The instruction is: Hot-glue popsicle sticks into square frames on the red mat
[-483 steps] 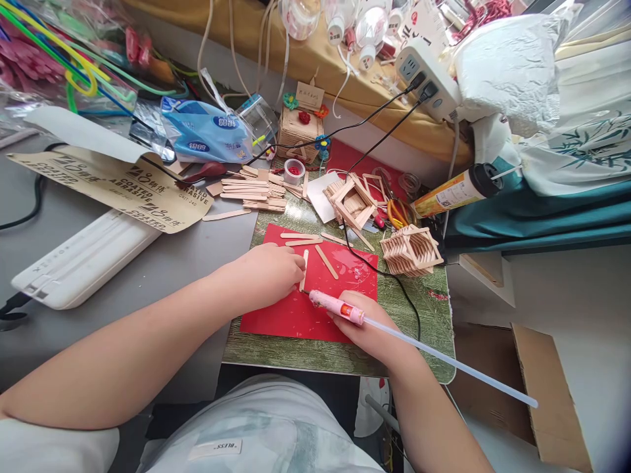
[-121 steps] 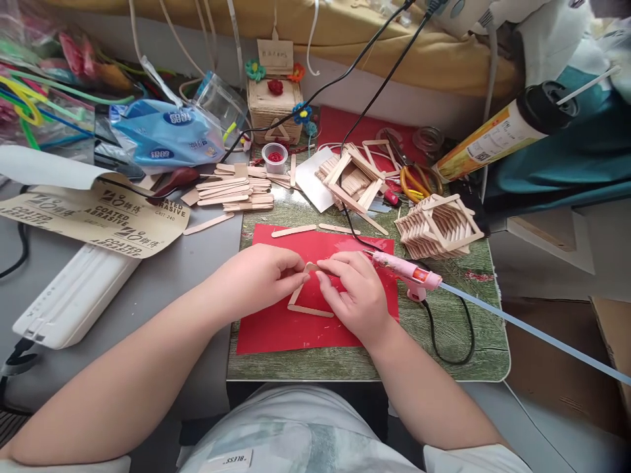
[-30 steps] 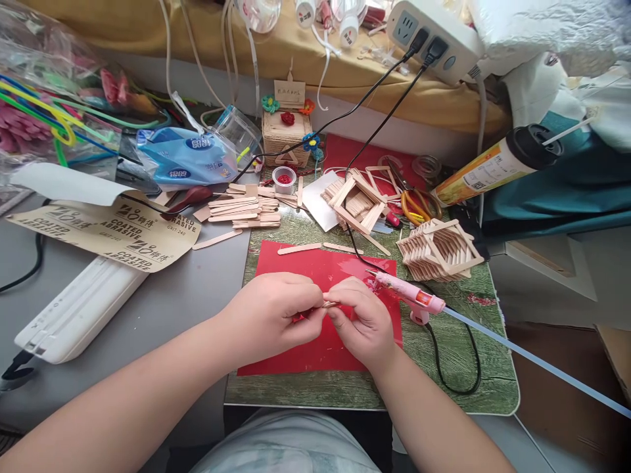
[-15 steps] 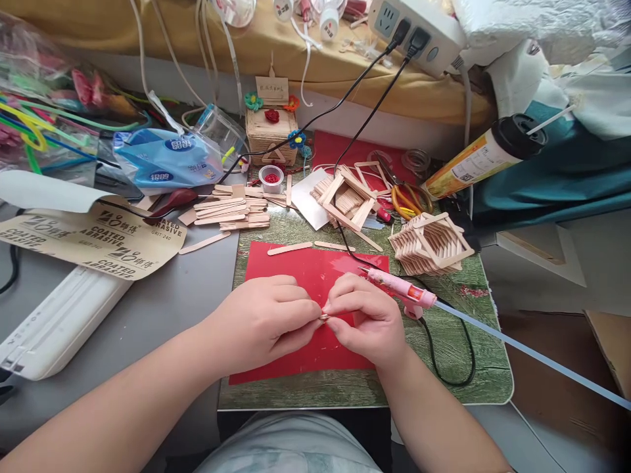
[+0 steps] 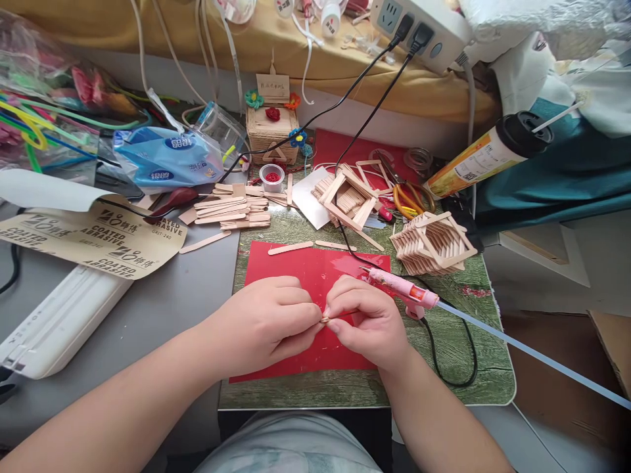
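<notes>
My left hand point(image 5: 276, 323) and my right hand point(image 5: 367, 318) meet fingertip to fingertip above a red sheet point(image 5: 276, 263). Between them they pinch a small wooden craft stick piece point(image 5: 325, 320); only a pale tip shows, and the fingers hide the rest. Just beyond the hands, two loose craft sticks point(image 5: 290, 247) lie along the sheet's far edge. To the right of my right hand rests a pink hot glue gun point(image 5: 401, 286), a long translucent glue stick point(image 5: 522, 348) poking out of its back.
A hexagonal craft-stick frame point(image 5: 434, 244) and another stick structure point(image 5: 348, 197) stand behind, near orange-handled pliers point(image 5: 411, 200). Piled craft sticks point(image 5: 231, 210) lie left of them. A black cord point(image 5: 453, 384) loops at right. A paper cup point(image 5: 486, 154) leans at far right; sandpaper point(image 5: 93, 240) lies left.
The hands stay almost in place, both still pinching the small wooden piece. The whole view has shifted very slightly; nothing else has visibly moved.
</notes>
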`<action>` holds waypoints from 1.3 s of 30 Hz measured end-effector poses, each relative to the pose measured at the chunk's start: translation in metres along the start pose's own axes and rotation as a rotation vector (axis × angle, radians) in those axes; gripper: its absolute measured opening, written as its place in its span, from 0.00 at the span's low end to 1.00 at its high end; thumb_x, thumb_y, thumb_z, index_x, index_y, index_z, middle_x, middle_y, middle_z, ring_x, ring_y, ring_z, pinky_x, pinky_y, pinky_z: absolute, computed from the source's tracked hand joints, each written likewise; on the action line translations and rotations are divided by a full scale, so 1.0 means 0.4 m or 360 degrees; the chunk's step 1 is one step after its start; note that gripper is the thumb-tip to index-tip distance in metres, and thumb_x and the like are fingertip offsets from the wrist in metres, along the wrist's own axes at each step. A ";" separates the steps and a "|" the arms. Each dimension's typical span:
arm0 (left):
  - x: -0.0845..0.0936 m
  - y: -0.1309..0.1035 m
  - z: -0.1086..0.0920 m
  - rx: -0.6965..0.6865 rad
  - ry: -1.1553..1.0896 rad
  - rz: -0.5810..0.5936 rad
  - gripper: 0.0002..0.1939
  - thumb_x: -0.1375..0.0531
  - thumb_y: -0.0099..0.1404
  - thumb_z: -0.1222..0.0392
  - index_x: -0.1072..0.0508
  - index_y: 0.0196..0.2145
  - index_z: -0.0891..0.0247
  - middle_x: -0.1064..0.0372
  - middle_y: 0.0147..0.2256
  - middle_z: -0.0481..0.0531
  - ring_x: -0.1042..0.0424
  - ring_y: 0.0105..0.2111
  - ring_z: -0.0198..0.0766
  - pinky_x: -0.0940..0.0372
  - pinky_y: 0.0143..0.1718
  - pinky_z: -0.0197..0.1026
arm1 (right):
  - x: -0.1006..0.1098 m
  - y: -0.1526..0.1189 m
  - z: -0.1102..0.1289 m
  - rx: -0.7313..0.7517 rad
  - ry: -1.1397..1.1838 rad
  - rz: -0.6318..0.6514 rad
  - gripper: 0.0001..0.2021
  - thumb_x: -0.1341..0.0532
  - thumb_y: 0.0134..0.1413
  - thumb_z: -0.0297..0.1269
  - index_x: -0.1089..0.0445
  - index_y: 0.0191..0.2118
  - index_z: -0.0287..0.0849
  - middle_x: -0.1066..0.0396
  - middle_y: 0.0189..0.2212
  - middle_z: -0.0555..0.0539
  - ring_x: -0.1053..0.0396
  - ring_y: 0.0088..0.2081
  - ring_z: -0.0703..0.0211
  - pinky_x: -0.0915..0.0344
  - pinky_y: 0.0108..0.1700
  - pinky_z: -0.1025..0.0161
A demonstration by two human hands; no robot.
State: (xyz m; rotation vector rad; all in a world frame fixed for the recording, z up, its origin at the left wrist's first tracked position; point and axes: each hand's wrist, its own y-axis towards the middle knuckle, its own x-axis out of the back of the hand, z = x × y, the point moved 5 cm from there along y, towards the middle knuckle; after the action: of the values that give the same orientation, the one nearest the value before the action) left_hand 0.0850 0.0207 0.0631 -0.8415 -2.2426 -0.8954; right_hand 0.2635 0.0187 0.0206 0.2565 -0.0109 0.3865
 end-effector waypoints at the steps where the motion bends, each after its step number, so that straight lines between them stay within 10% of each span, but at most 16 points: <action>1: 0.000 0.000 0.000 0.0001 0.0003 0.0002 0.08 0.43 0.75 0.68 0.29 0.37 0.61 0.29 0.28 0.50 0.39 0.26 0.37 0.42 0.30 0.40 | 0.000 0.000 0.000 -0.0004 0.0002 0.0004 0.09 0.29 0.58 0.26 0.18 0.41 0.48 0.23 0.35 0.47 0.27 0.37 0.56 0.28 0.43 0.55; 8: -0.006 -0.007 0.016 0.0074 -0.0051 0.0000 0.08 0.43 0.75 0.68 0.29 0.36 0.61 0.30 0.28 0.50 0.38 0.27 0.36 0.41 0.32 0.40 | -0.004 0.000 -0.003 -0.0031 -0.0057 0.0005 0.06 0.30 0.61 0.29 0.20 0.42 0.47 0.24 0.35 0.47 0.26 0.39 0.55 0.27 0.44 0.54; 14: 0.012 -0.016 0.048 0.0356 -0.0192 -0.0188 0.07 0.40 0.72 0.67 0.27 0.34 0.61 0.32 0.26 0.46 0.36 0.28 0.33 0.39 0.33 0.36 | 0.024 -0.024 0.007 0.0290 -0.0574 -0.0492 0.25 0.30 0.60 0.33 0.28 0.62 0.50 0.26 0.49 0.41 0.27 0.50 0.46 0.28 0.53 0.44; 18: 0.031 -0.022 0.089 0.0763 -0.0298 -0.0318 0.10 0.39 0.73 0.59 0.24 0.32 0.62 0.31 0.25 0.45 0.36 0.26 0.31 0.40 0.30 0.35 | 0.032 -0.044 0.053 0.0628 -0.0994 -0.0671 0.14 0.32 0.61 0.30 0.25 0.51 0.51 0.26 0.46 0.44 0.27 0.47 0.47 0.27 0.52 0.43; 26: 0.003 -0.047 0.176 0.1462 -0.0491 -0.0141 0.20 0.36 0.69 0.41 0.19 0.34 0.61 0.26 0.25 0.46 0.33 0.25 0.33 0.40 0.27 0.35 | -0.042 -0.020 0.033 0.0636 -0.1107 0.0175 0.11 0.29 0.64 0.39 0.27 0.49 0.47 0.22 0.40 0.45 0.28 0.40 0.52 0.32 0.45 0.50; 39: -0.024 -0.052 0.186 0.1200 0.0412 0.0393 0.17 0.39 0.70 0.47 0.24 0.28 0.59 0.25 0.25 0.49 0.32 0.24 0.39 0.47 0.25 0.41 | -0.067 -0.015 -0.065 0.0106 -0.1050 0.0605 0.02 0.34 0.68 0.32 0.25 0.44 0.45 0.23 0.41 0.45 0.30 0.42 0.53 0.34 0.48 0.52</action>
State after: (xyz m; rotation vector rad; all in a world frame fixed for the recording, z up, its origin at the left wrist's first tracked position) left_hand 0.0558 0.0610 0.0033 -0.5772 -1.9539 -0.0094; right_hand 0.2399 0.0098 -0.0075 0.4408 -0.7041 0.6662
